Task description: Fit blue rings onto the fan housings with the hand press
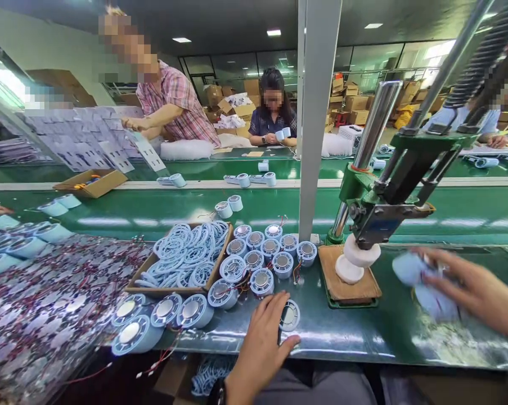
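My left hand (264, 340) lies at the bench's front edge, fingers stretched and thumb apart. Its fingers cover the left side of a round light-blue motor housing (291, 316) with a grey disc on top. At the right, my right hand (460, 284) is smeared by motion, its fingers around light-blue round housings (437, 302), which are blurred too. Several housings with silver discs and thin wires (262, 281) stand left of a hand press (378, 216). Under the press head, a white round pad (350, 270) rests on a brown board (327, 270).
A carton of light-blue rings (131, 288) sits left of the housings. Wired metal parts (59, 304) cover the bench at far left. A grey post (317, 112) rises behind the housings. Across the green conveyor (173, 211), co-workers handle parts.
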{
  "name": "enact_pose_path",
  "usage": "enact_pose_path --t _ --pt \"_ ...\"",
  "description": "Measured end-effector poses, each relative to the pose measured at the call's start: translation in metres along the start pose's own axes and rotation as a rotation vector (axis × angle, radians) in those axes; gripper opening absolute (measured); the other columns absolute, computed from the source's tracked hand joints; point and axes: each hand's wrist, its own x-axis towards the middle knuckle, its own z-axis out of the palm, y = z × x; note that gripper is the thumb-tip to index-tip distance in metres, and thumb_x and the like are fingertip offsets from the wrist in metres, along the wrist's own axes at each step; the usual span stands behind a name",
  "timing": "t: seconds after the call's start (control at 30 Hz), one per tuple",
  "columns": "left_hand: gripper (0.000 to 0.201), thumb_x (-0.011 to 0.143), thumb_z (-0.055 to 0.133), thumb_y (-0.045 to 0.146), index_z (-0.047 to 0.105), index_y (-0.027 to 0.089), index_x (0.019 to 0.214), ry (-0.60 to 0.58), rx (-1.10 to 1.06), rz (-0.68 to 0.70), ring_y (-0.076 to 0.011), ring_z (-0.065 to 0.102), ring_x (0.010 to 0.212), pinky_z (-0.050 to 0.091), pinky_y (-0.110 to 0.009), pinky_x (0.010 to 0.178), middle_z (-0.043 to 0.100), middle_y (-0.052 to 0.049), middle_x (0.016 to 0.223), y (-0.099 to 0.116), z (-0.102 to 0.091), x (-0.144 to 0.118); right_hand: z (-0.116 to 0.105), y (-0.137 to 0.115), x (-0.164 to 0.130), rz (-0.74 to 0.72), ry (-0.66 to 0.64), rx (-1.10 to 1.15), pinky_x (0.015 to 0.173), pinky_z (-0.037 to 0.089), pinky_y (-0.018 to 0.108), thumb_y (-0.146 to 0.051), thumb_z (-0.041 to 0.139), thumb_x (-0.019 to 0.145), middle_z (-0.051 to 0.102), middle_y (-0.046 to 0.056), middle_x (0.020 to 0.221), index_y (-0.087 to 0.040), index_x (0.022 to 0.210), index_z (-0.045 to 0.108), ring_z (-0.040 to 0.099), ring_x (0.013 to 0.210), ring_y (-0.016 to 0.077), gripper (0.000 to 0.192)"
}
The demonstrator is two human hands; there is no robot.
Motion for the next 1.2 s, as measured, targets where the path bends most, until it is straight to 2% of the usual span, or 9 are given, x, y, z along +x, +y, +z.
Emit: enact_pose_path --t 0.13,0.2,0.3,0.43,0.67,0.83,0.93,1.07,1.2 --pt "0.054 0.08 0.074 0.025 0.061 0.015 0.132 0.108 0.125 -0.088 -0.037 0.057 0.121 0.049 -0.056 0.101 0.064 -0.017 0.13 0.007 0.006 -0.001 0.039 -0.038 -0.006 -0.219 -0.516 0.104 0.098 0.055 0.037 -0.025 0.049 0.093 0.059 0.008 0.139 -0.036 0.136 0.059 0.067 0.116 0.0251 0.046" --pt "0.053 0.083 0.065 0.016 0.058 0.018 0.135 0.128 0.116 -0.007 -0.0331 0.057 0.121 0.048 -0.053 0.102 0.064 -0.014 0.132 0.002 0.009 -0.008 0.059 -0.075 -0.005 -0.276 -0.586 0.069 0.091 0.057 0.039 -0.021 0.047 0.093 0.057 0.009 0.139 -0.039 0.141 0.054 0.071 0.105 0.0255 0.052" --pt "0.064 0.085 0.059 0.014 0.045 0.023 0.147 0.204 0.126 0.107 -0.0317 0.052 0.127 0.047 -0.052 0.104 0.056 -0.012 0.144 -0.009 0.011 -0.023 0.086 -0.12 0.012 -0.38 -0.47 -0.031 0.074 0.058 0.035 -0.019 0.052 0.091 0.065 0.01 0.119 -0.038 0.136 0.059 0.074 0.086 0.0252 0.049" --pt "0.058 0.085 0.068 0.03 0.051 0.014 0.139 0.441 0.233 -0.055 -0.0369 0.057 0.116 0.051 -0.056 0.094 0.064 -0.018 0.128 -0.005 0.021 -0.029 0.113 -0.139 0.032 -0.371 -0.333 -0.077 0.068 0.059 0.035 -0.015 0.061 0.086 0.066 0.013 0.118 -0.036 0.139 0.056 0.073 0.087 0.0287 0.057" --pt "0.039 0.091 0.061 0.034 0.06 0.015 0.126 0.479 0.14 -0.011 -0.0346 0.067 0.107 0.057 -0.052 0.088 0.072 -0.016 0.116 -0.016 0.018 -0.035 0.153 -0.099 -0.016 -0.254 -0.044 0.24 0.099 0.058 0.043 -0.013 0.063 0.083 0.059 0.015 0.135 -0.021 0.14 0.051 0.062 0.123 0.0283 0.059" --pt "0.059 0.092 0.059 0.047 0.046 0.017 0.141 0.504 0.005 -0.262 -0.0334 0.072 0.105 0.06 -0.049 0.089 0.072 -0.016 0.12 -0.035 -0.011 -0.075 0.17 -0.082 -0.052 -0.183 0.04 0.535 0.101 0.058 0.037 -0.011 0.06 0.08 0.064 0.011 0.132 -0.022 0.137 0.051 0.065 0.121 0.0232 0.059" --pt "0.064 0.094 0.058 0.046 0.036 0.022 0.149 0.572 -0.087 -0.209 -0.0296 0.073 0.106 0.062 -0.043 0.089 0.07 -0.013 0.125 -0.011 -0.012 -0.081 0.175 -0.087 -0.056 -0.117 0.066 0.542 0.098 0.059 0.037 -0.014 0.064 0.078 0.068 0.011 0.128 -0.019 0.143 0.044 0.069 0.115 0.0242 0.068" --pt "0.06 0.093 0.061 0.034 0.04 0.02 0.147 0.403 -0.055 0.2 -0.0294 0.068 0.115 0.059 -0.042 0.095 0.067 -0.015 0.13 0.044 0.007 -0.055 0.181 -0.096 -0.056 -0.159 0.165 0.516 0.09 0.062 0.033 -0.014 0.064 0.081 0.072 0.011 0.121 -0.02 0.153 0.027 0.074 0.106 0.0231 0.081" --pt "0.069 0.088 0.059 0.018 0.031 0.02 0.151 0.339 0.005 0.212 -0.0316 0.066 0.112 0.058 -0.051 0.094 0.068 -0.015 0.126 0.07 0.019 -0.024 0.186 -0.1 -0.059 -0.174 0.341 0.47 0.081 0.064 0.033 -0.017 0.057 0.088 0.074 0.013 0.117 -0.019 0.157 0.018 0.076 0.099 0.0232 0.08"
